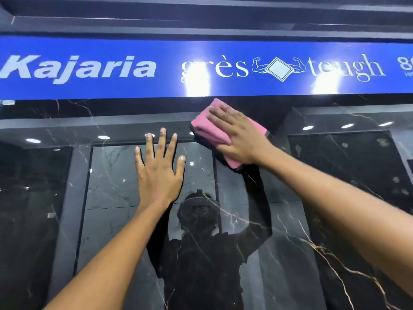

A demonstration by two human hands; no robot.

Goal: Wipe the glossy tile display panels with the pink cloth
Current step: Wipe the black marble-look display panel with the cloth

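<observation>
i see the right hand (240, 139) pressing the pink cloth (210, 128) flat on the tile panel (290, 242) at one o'clock, left hand (158, 173) splayed wide

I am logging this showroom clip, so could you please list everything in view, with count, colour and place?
tile panel: one, glossy black with gold and white veins, fills the lower view and mirrors ceiling lights and the person
blue sign band: one, blue with white lettering, across the top above the panel
dark ceiling ledge: one, dark grey, above the sign
pink cloth: one, pink, folded, flat on the panel just under the sign, right of centre
left hand: one, fingers spread, flat on the panel at centre
right hand: one, fingers straight, pressing on the cloth
</observation>
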